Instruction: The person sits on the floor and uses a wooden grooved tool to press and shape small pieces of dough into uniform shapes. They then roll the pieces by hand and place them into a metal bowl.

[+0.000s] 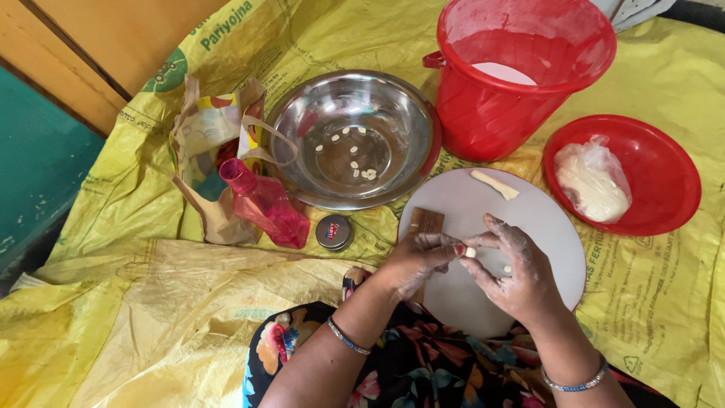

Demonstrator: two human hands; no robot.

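Both hands meet over the round white board: left hand and right hand pinch a small dough piece between fingertips, with the dough roll lying beyond, nearer the right hand.

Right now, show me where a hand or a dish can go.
Bare sacking lies at lower left, below the paper bag and pink bottle. The board is bare right of the hands. Crowded: steel bowl, tin, bucket, red bowl.
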